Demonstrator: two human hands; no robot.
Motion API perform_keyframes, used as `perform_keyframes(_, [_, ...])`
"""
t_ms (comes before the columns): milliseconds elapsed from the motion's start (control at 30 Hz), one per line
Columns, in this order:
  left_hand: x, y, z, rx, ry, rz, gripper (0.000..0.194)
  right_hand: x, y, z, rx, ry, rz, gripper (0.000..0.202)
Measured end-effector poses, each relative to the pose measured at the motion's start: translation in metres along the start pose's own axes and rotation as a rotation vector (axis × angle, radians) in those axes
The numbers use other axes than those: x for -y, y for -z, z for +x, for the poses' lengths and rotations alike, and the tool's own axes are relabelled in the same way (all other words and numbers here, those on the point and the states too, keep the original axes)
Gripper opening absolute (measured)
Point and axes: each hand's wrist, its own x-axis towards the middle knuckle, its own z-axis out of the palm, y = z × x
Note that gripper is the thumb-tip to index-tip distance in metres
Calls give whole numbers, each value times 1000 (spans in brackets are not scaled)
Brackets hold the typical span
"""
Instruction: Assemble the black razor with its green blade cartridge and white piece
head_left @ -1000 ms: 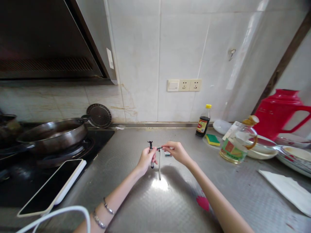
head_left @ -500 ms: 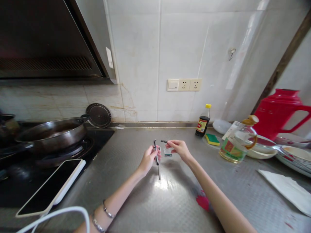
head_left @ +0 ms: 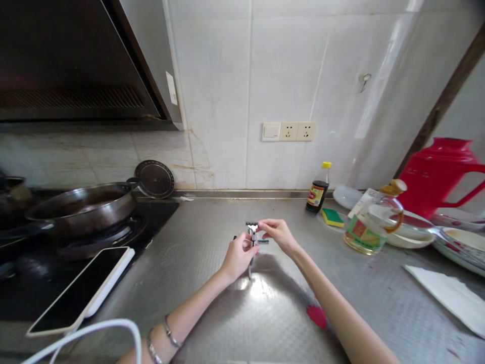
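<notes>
Over the middle of the metal counter, my left hand is closed on the handle of a razor, which stands upright with its silver neck at the top. The fingertips of my right hand pinch the right end of a small dark razor head, which sits across the top of the neck. Whether the two parts are locked together cannot be made out. Another dark strip lies on the counter below my right hand. A grey, thin piece shows beneath my left hand.
At the left are a pan on the stove and a phone with a white cable. On the right stand a soy sauce bottle, a sponge, a glass jug, bowls, a red thermos and white paper.
The handle has turned and moved slightly right in my left hand. My right hand has brought the dark head left onto its top; before, the two were apart.
</notes>
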Motion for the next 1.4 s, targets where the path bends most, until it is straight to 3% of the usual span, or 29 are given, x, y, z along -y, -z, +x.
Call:
perform_keyframes(267, [-8,-1,-1,-10,29,-35,18,4,-2,-1,20,39,15,30])
perform_keyframes(967, [4,2,3,33,37,-48,23,6,-3,-2,5,59,-8,29])
perform_keyframes(1400, [-4,0,0,40,107,-141,28,12,-6,-4,18,103,-62,33])
